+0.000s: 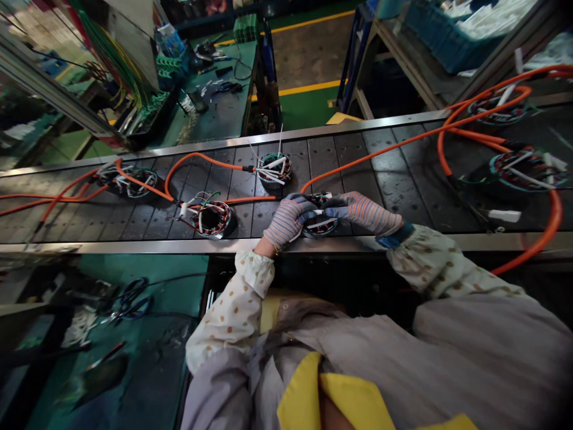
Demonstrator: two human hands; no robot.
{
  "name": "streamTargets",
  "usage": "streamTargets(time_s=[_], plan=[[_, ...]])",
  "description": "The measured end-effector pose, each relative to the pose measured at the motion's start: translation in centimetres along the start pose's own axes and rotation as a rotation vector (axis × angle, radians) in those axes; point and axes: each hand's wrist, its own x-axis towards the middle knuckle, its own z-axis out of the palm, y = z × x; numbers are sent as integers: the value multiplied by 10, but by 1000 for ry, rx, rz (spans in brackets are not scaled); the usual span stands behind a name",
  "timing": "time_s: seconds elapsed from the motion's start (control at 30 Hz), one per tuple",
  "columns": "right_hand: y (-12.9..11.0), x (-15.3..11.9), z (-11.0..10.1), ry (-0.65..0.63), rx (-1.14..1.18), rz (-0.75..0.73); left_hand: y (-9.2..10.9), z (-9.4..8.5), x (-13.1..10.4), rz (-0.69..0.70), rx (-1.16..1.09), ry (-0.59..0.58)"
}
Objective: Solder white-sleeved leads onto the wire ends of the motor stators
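Note:
A motor stator (321,227), a ring with wire windings and white sleeves on top, sits at the near edge of the conveyor in front of me. My left hand (292,218), in a striped glove, curls its fingers round the stator's left rim. From the right, my right hand (364,212), gloved alike, has its fingers closed on the far right rim and wires. Fingertips hide part of the windings. An orange cable (371,156) runs from behind the stator toward the upper right.
Other stators stand on the conveyor (389,170): one near left (211,220), one behind (274,170), others farther left and at right (528,169). Orange cables loop among them. Metal rails (215,245) edge the belt. Scissors (129,301) lie on the green bench (174,269).

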Motion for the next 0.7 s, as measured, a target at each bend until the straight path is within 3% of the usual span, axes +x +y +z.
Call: streamTargets(time_s=[0.1,0.2,0.43,0.7], plan=[[3,0,4,70,-94,-99,12,-6,-1,-56,153,-63],[9,-6,6,126,-177,-213,28,-7,-2,-141,278,-51],[19,-25,-14,339,-432,-354,46,-1,8,-269,309,-22],[37,-16,-15,353,-441,-503,55,-8,23,-303,378,-125]])
